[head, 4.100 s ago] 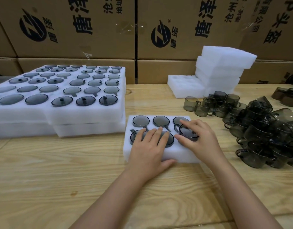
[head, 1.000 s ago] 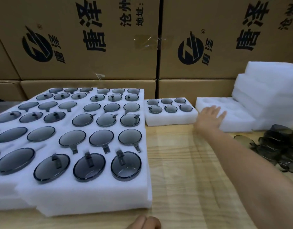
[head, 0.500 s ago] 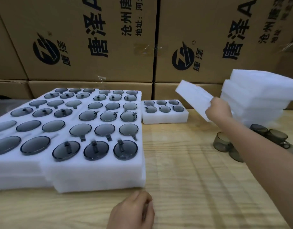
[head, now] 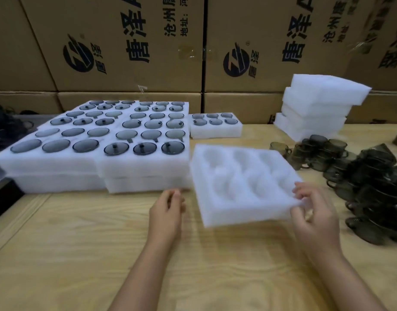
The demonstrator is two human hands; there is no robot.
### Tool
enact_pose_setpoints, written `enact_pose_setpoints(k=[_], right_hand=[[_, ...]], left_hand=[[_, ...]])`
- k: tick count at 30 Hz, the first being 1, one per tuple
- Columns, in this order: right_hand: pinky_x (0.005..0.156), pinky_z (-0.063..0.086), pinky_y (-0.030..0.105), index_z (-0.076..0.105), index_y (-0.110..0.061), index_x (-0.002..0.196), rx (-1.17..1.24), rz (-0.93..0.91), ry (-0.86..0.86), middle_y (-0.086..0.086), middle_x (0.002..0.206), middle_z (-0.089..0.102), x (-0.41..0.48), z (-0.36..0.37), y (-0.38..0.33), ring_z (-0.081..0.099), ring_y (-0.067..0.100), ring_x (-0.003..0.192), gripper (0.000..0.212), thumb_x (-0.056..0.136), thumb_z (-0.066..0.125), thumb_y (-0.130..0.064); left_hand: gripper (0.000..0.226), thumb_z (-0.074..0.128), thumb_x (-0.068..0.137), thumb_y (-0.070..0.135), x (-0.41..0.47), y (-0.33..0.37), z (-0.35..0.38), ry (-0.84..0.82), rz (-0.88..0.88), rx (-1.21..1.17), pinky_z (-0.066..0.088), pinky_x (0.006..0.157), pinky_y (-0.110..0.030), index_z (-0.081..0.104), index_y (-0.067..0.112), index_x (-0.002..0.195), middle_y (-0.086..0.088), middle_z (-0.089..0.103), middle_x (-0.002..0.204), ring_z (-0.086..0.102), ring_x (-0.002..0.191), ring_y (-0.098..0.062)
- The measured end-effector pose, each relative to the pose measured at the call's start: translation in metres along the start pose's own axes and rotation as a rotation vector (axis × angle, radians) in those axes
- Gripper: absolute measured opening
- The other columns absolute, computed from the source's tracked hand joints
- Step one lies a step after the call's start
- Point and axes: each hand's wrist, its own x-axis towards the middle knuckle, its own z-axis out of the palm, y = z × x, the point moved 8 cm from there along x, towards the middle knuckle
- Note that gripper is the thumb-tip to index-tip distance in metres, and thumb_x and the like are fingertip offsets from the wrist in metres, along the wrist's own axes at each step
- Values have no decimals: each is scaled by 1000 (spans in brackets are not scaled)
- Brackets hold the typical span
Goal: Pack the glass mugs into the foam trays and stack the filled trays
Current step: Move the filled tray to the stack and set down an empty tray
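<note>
Cardboard boxes printed with dark characters close off the back of the wooden worktop. Your right hand pinches the near right corner of the empty foam tray, fingers on top and thumb underneath; its hollows are bare. Your left hand sits just left of that tray, fingers loosely curled and holding nothing. Beyond your left fingers the filled trays lie stacked. Right of your right fingers the glass mugs are heaped, with spare foam trays piled behind them.
</note>
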Motion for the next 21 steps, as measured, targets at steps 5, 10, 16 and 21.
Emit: enact_pose_setpoints(k=[5, 10, 16, 21], right_hand=[[80, 30, 19, 54, -7, 71, -120, -14, -137, 8, 94, 57, -26, -4, 4, 49, 25, 97, 14, 63, 44, 0], [82, 30, 20, 56, -10, 75, -81, -19, -236, 3, 97, 59, -36, 2, 4, 50, 24, 98, 18, 62, 46, -3], [92, 35, 41, 64, 0, 104, -291, -7, 206, 19, 114, 57, -16, -51, 10, 50, 36, 109, 39, 76, 42, -17], [99, 30, 58, 28, -18, 136, -590, 396, 391, 27, 139, 29, 0, -102, 66, 31, 48, 123, 59, 83, 42, -39]], left_hand=[[13, 50, 98, 28, -13, 3, 6, -107, -35, -161, 47, 78, -25, 55, 23, 108, 0, 65, 105, 62, 88, -11], [34, 61, 92, 26, -27, 15, 24, -393, 70, -91, 46, 76, -8, 51, 30, 123, 17, 60, 120, 60, 101, 7], [38, 63, 91, 17, -26, 15, 23, -387, 106, -75, 47, 75, -10, 53, 27, 127, 14, 62, 122, 61, 101, 2], [45, 64, 77, 36, -22, 12, 24, -383, 84, -84, 48, 85, -18, 56, 33, 122, 13, 63, 122, 61, 107, -3]])
